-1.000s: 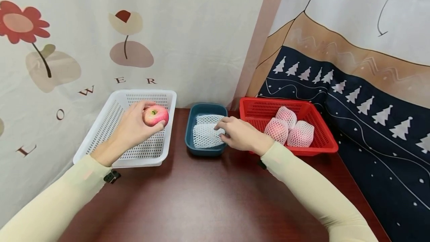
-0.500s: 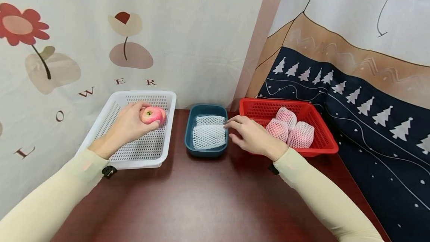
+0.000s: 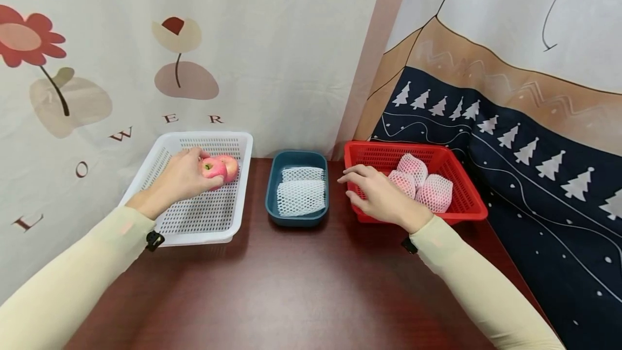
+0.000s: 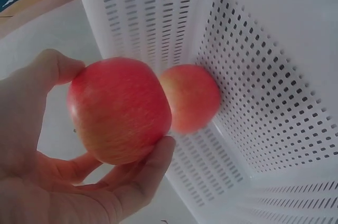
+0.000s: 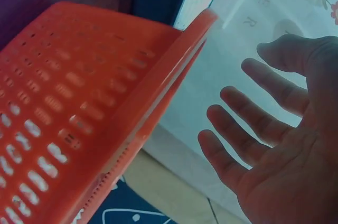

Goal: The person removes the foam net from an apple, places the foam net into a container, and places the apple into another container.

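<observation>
My left hand [image 3: 180, 180] grips a red apple [image 4: 119, 110] between thumb and fingers, over the white perforated basket [image 3: 239, 193]. A second apple [image 4: 193, 100] lies in that basket, partly hidden behind the held one. At the near left corner of the red basket [image 3: 468, 199], my right hand [image 3: 381, 194] hovers with nothing in it. In the right wrist view its fingers [image 5: 264, 121] are spread and slightly bent, apart from the basket rim. Three apples in white foam nets [image 3: 434, 193] sit in the red basket, one partly covered by the hand.
Between the two baskets stands a dark blue tray [image 3: 272, 199] holding white foam net sleeves [image 3: 301, 197]. All three containers stand on a reddish-brown table [image 3: 286, 285]. A printed curtain [image 3: 291, 58] hangs right behind them.
My left hand has moved left and slightly lower with the apple, so the second apple shows beside it. My right hand has withdrawn rightward from the foam nets to the red basket, holding nothing.
</observation>
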Demonstrator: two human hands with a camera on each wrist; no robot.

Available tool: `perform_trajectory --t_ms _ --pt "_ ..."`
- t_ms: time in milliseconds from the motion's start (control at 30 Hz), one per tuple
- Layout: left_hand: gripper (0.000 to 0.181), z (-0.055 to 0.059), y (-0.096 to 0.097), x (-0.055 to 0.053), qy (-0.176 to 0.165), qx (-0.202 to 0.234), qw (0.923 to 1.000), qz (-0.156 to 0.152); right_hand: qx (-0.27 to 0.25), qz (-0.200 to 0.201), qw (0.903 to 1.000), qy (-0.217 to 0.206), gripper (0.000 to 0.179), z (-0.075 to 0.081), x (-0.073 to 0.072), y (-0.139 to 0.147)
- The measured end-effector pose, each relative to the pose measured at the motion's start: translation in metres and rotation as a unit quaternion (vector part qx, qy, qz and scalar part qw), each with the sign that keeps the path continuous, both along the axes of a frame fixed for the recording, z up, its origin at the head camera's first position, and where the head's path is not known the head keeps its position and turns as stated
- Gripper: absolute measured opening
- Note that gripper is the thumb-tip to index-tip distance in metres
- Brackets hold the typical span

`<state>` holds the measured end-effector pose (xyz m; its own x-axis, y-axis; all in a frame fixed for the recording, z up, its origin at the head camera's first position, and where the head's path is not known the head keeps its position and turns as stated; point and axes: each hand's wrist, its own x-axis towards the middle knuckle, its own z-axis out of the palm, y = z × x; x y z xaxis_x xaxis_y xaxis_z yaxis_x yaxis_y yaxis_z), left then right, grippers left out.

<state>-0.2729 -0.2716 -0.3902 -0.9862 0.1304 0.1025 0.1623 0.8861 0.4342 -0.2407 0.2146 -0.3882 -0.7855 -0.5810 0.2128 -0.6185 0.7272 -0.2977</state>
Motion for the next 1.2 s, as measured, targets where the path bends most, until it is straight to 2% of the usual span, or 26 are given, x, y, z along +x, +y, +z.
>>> perform_trajectory --t_ms 367,533,700,833,967,1033,1200 --pt "0.075 -0.002 -0.006 -0.013 -0.023 -0.044 0.9986 -0.018 0.001 -0.024 0.9996 -0.012 0.043 -0.001 0.001 0.016" --pt "0.064 -0.001 -0.008 -0.017 -0.045 -0.065 0.9963 -0.032 -0.003 -0.03 0.9994 -0.018 0.044 0.0 0.001 0.022" --pt "0.058 -0.003 -0.009 -0.02 -0.084 -0.094 0.9905 -0.053 0.0 -0.045 0.9988 -0.021 0.048 -0.001 -0.001 0.029" --pt "0.053 -0.005 -0.01 -0.019 -0.103 -0.11 0.9859 -0.073 0.006 -0.058 0.998 -0.024 0.049 0.001 -0.001 0.033" --pt "0.05 -0.006 -0.008 -0.018 -0.129 -0.12 0.9811 -0.08 0.005 -0.061 0.9979 -0.024 0.047 0.001 -0.002 0.037" --pt "0.055 -0.006 -0.007 -0.018 -0.152 -0.123 0.9775 -0.078 0.004 -0.063 0.9977 -0.023 0.046 0.0 -0.002 0.039" --pt "0.088 -0.006 -0.002 -0.016 -0.186 -0.133 0.9692 -0.092 0.002 -0.071 0.9972 -0.025 0.045 0.001 -0.005 0.044"
